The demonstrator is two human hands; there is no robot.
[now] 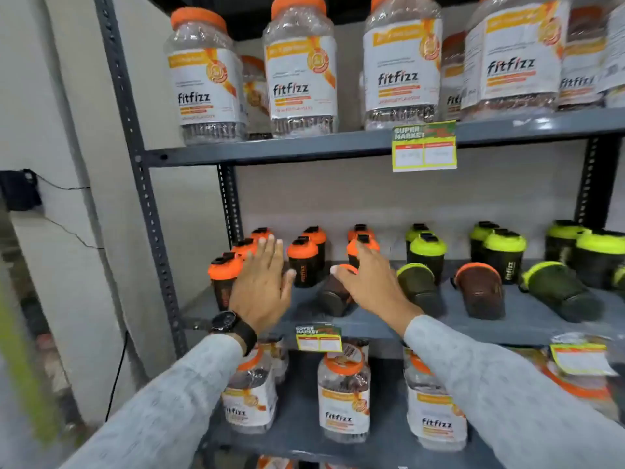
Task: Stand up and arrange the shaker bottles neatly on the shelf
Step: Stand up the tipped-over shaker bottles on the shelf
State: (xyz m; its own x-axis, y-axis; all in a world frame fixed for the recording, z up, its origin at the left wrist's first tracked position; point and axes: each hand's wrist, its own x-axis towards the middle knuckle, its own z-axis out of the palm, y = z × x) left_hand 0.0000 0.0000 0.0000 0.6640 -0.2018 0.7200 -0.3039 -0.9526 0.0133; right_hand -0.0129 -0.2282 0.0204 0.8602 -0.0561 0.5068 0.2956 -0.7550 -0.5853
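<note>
Right hand: fingers spread, arched over the orange-lidded fallen shaker at shelf centre; contact likely, no closed grip.
Left hand: flat, open, empty, at 9 o'clock of it, before the upright orange shakers.
Step, judged: righting the first toppled bottle.
Next: close on the body, tip it upright.
Also down, toward 3 o'clock: green shaker, orange-rimmed shaker, second green shaker.
Room: bare front strip of the shelf; its front edge close.
</note>
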